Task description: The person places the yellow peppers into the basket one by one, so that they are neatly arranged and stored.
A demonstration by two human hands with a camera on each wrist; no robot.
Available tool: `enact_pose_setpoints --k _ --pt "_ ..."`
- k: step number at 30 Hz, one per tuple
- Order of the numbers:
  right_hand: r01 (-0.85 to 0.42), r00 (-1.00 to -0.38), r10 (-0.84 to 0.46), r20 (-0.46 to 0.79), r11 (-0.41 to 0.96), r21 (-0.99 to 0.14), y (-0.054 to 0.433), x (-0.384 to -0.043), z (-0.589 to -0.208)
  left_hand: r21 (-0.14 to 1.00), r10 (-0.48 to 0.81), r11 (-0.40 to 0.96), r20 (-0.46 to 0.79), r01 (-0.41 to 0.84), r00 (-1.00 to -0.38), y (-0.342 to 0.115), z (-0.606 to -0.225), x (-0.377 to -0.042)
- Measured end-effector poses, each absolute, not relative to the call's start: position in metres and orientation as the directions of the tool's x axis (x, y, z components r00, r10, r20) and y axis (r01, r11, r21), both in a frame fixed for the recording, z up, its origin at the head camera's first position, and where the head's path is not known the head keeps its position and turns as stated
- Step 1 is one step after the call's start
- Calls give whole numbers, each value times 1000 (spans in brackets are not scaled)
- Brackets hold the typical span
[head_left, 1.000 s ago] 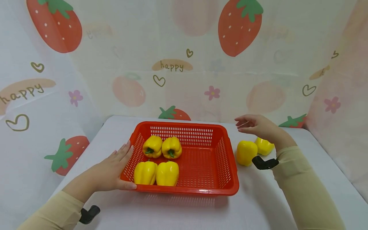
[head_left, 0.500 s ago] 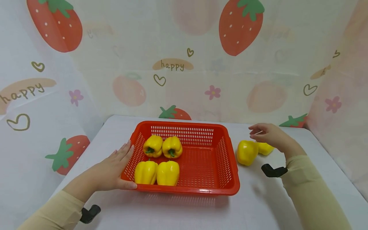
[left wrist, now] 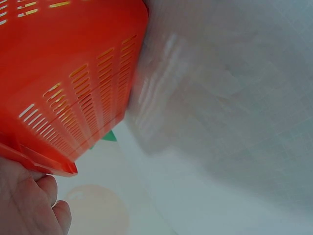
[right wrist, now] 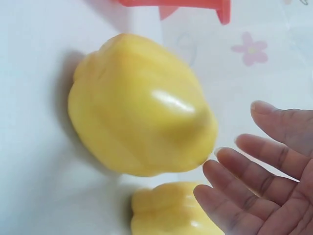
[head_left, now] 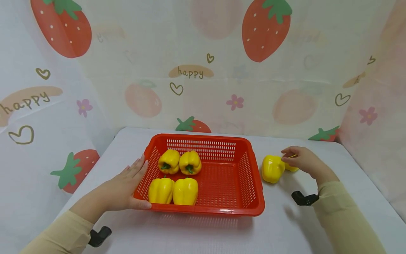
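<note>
A red plastic basket [head_left: 219,183] with slotted walls stands in mid-table in the head view. Several yellow bell peppers [head_left: 185,191] with green stems lie in its left half. My left hand [head_left: 122,192] rests along the basket's left rim, fingers straight, thumb on the front rim. Right of the basket lies one yellow bell pepper [head_left: 272,169], and another [head_left: 291,168] sits behind it, partly hidden by my right hand [head_left: 302,160]. In the right wrist view that hand's fingers [right wrist: 254,171] are spread beside the larger-looking pepper [right wrist: 142,107], holding nothing.
A white cloth covers the table [head_left: 203,236]. Behind and at both sides hangs a pale curtain [head_left: 203,46] printed with strawberries. A black camera mount [head_left: 305,198] is worn on the right wrist, another [head_left: 99,236] on the left.
My right hand has moved right and down toward the two peppers beside the basket. The left hand and the basket have stayed in place.
</note>
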State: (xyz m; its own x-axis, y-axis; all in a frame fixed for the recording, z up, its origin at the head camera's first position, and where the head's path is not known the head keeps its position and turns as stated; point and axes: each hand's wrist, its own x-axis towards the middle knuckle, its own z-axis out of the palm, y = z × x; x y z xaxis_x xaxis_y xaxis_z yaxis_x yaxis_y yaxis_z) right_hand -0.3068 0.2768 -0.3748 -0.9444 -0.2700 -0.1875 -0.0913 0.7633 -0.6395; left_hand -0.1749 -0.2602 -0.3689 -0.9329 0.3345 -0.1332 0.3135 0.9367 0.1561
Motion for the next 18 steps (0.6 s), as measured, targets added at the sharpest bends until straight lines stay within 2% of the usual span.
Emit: enact_pose_setpoints --k 8,18 --pt "-58 -952 -223 -210 804 -592 276 -304 -388 155 340 935 -130 320 -931 -260 -369 -175" --pt "77 -936 -175 -304 744 -664 265 -302 -402 151 339 935 -123 320 -933 -261 -371 -175"
